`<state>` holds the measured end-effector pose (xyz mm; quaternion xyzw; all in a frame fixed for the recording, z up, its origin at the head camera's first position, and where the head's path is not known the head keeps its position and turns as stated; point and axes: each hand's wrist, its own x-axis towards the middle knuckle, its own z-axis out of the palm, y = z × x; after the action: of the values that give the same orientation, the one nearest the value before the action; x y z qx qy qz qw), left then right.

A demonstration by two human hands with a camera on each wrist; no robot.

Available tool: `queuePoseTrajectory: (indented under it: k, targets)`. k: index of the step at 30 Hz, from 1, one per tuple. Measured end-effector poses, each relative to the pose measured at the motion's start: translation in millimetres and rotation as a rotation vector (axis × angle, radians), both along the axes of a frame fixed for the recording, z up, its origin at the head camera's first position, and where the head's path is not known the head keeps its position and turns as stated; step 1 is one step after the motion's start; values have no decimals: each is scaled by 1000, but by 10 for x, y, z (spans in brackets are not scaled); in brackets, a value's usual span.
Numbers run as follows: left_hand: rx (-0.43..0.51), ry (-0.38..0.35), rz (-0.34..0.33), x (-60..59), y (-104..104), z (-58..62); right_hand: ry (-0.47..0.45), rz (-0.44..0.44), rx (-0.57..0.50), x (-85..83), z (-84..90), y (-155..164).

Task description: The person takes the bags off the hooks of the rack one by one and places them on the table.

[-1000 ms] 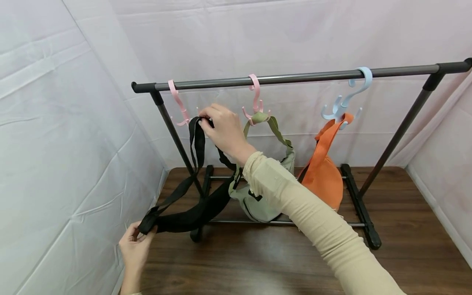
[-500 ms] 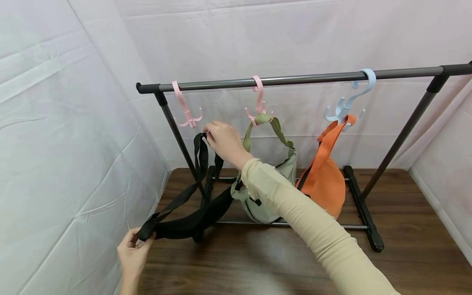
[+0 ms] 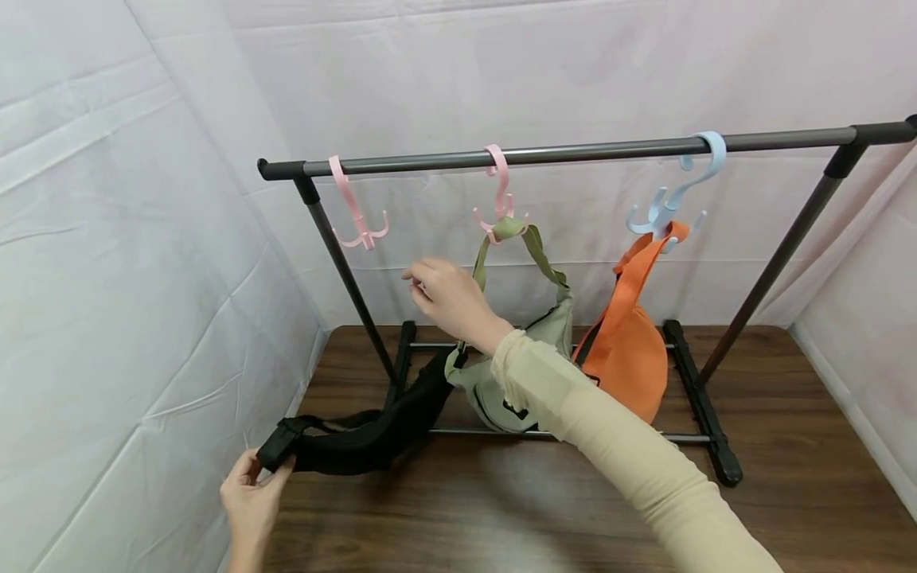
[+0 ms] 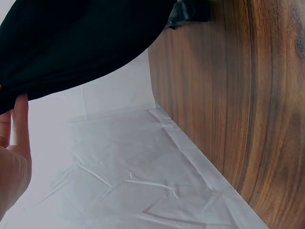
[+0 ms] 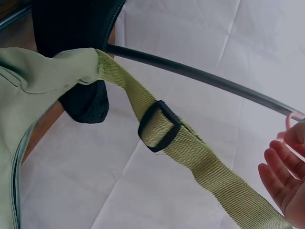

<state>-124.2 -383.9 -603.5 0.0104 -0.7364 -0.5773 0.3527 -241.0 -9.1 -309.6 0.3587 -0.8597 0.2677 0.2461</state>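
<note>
One black bag lies low at the left end of the wooden table, its body sagging across the rack's foot. Its long axis runs from the buckle end at the lower left up and to the right toward the rack's left post. The left hand pinches that lower-left buckle end between thumb and fingers. In the left wrist view the fingers lie straight under the dark fabric, so the pinch looks light. From this grip, all the rest of the bag stretches away to the right and slightly upward, and the strap lies slack along the body.

The right hand hangs in the air above the bag's far end, holding nothing. Its fingers are relaxed and loosely spread, as the right wrist view shows. It sits just beside the strap of the green bag, and I cannot tell whether it brushes that strap. The left hand is therefore the only one on the black bag, while the right is nearer to its upper end and to the hooks.

Above, the left pink hook hangs bare from the grey rail. The middle pink hook carries the green bag by its strap, whose black slider shows up close. The blue hook carries the orange bag. White sheeting closes in the left side and the back.
</note>
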Motion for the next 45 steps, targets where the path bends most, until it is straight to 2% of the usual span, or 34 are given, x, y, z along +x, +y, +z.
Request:
queuePoseTrajectory:
  k: [4, 5, 9, 11, 12, 14, 16, 19, 20, 21, 22, 24, 25, 26, 28, 29, 32, 33, 34, 35, 40, 41, 42, 45]
  targets:
    - [-82, -26, 92, 48, -107, 20, 20, 61, -22, 117, -43, 23]
    - [-132, -50, 148, -20, -272, -196, 26, 74, -30, 150, -57, 27]
    - [-116, -31, 172, 15, -414, -206, 30, 109, -64, 284, -150, 49]
    - [-100, -12, 168, 50, -467, -163, 15, 119, -84, 345, -227, 66]
    - [-89, -5, 172, 82, -455, -98, 2, 124, -98, 374, -272, 76]
    - [-60, 16, 168, 169, -362, 128, -32, 140, -128, 426, -372, 93]
    - [6, 29, 160, 305, -128, 516, -80, 158, -152, 475, -483, 109]
    - [133, 68, 148, 520, 340, 1208, -167, 171, -171, 536, -659, 120]
    - [189, 85, 132, 582, 475, 1405, -202, 173, -175, 556, -718, 120]
    - [205, 89, 134, 625, 568, 1550, -234, 171, -180, 574, -778, 119]
    - [217, 142, 101, 644, 605, 1612, -267, 171, -186, 592, -834, 116]
    - [274, 179, 86, 676, 652, 1707, -344, 181, -216, 635, -941, 109]
    - [298, 183, 84, 679, 636, 1706, -380, 187, -234, 655, -992, 104]
    - [281, 217, 63, 647, 518, 1584, -416, 193, -252, 674, -1038, 98]
    - [331, 242, 63, 657, 505, 1603, -488, 198, -291, 711, -1110, 84]
    - [366, 227, 89, 677, 534, 1660, -519, 195, -313, 730, -1139, 75]
    - [430, 298, 50, 704, 572, 1753, -592, 169, -365, 783, -1200, 51]
    - [488, 303, 52, 745, 681, 1894, -614, 160, -383, 799, -1215, 45]
    - [492, 317, 46, 751, 689, 1915, -630, 150, -402, 812, -1230, 34]
    - [501, 351, -4, 745, 648, 1883, -642, 143, -418, 821, -1245, 27]
    - [513, 387, -49, 748, 659, 1926, -666, 145, -527, 841, -1253, 2]
    - [520, 391, -61, 753, 665, 1936, -659, 156, -556, 857, -1213, 3]
    - [531, 384, -42, 766, 710, 1988, -652, 169, -583, 873, -1169, 5]
    - [568, 393, -78, 788, 738, 2036, -646, 219, -662, 918, -1026, 20]
